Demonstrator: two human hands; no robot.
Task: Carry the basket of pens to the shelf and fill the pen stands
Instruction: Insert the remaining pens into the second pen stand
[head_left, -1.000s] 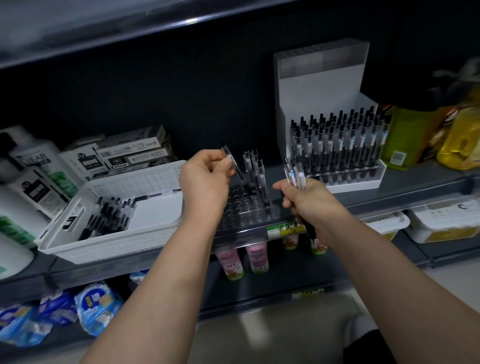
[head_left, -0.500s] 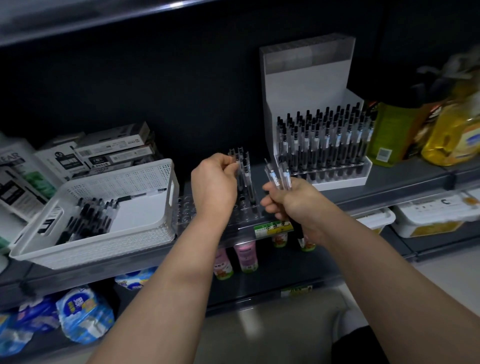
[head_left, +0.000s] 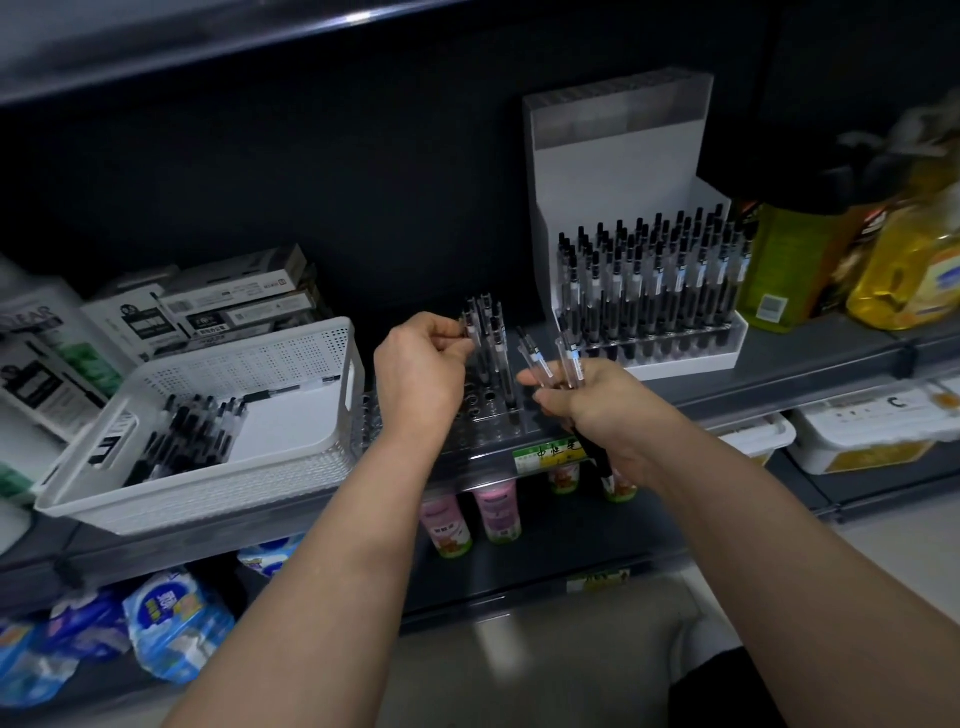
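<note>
Left hand (head_left: 415, 364) pinches pen (head_left: 470, 327) over clear stand (head_left: 488, 410); right hand (head_left: 597, 410) grips spare pens (head_left: 553, 361) (loose fan). Basket (head_left: 208, 410) on shelf just left, part full. Risk: tilted pen misses hole, topples neighbours.

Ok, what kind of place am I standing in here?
Most likely a shop aisle, perhaps a small supermarket. The shelf carries a price label on its edge, a white display stand is packed with identical pens, and bottles of yellow liquid and small drink bottles sit on neighbouring shelves.
</note>
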